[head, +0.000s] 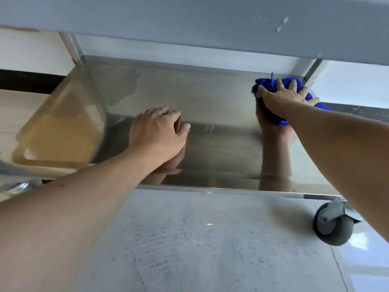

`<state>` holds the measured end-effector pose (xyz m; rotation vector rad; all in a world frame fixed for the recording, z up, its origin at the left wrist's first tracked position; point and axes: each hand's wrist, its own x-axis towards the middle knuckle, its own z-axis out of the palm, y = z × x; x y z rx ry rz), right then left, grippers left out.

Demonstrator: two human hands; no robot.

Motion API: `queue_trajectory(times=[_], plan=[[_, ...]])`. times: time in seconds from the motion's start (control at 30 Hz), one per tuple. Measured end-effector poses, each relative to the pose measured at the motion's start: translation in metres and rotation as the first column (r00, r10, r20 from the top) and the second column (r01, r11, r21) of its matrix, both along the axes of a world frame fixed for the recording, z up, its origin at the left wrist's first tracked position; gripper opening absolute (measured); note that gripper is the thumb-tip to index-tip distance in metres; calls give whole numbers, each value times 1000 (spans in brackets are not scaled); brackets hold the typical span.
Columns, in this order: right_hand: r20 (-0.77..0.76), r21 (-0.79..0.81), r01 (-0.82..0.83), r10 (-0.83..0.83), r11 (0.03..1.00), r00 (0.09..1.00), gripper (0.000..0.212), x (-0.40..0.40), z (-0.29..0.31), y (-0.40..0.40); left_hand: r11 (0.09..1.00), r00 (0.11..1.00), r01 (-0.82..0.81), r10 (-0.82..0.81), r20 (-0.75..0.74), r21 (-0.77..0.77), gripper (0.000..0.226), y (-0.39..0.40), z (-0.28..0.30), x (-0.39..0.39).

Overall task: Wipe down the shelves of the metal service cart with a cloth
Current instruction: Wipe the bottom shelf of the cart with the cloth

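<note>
The metal service cart's lower shelf [210, 98] fills the middle of the head view, shiny and reflecting my arms. A blue cloth [266, 83] lies bunched at the shelf's far right corner. My right hand [284, 98] presses flat on it with fingers spread. My left hand [157, 129] rests on the shelf near the middle, fingers loosely bent, holding nothing. A damp patch marks the shelf's far left part.
The upper shelf's edge [189, 17] hangs across the top of the view. A grey caster wheel [334, 226] sits under the cart's near right corner. Upright posts [76, 49] stand at the back corners. Pale scuffed floor [189, 249] lies in front.
</note>
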<state>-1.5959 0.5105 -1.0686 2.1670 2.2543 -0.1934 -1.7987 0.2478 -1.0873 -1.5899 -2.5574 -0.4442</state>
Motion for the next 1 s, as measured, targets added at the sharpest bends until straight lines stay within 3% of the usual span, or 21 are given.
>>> queue_trajectory(times=[0.23,0.47,0.63,0.8,1.0], plan=[[-37,13,-211,211,977,977,84,-93,-2,-42,991,991,-132,132,0,38,43,-48,11,-49],[-68,49,-516,518,855,853,82,-216,-6,-140,960,961,-276,276,-18,-32,31,-117,24,-95],[-113,41,-632,632,774,767,84,-276,-7,-222,991,973,-124,131,-191,47,34,-183,21,-91],[-140,81,-727,730,682,670,79,-299,-4,-293,986,998,-57,59,-10,159,42,-226,3,-77],[-91,152,-840,854,520,512,58,-288,-6,-335,925,949,-315,309,60,214,40,-230,7,-78]])
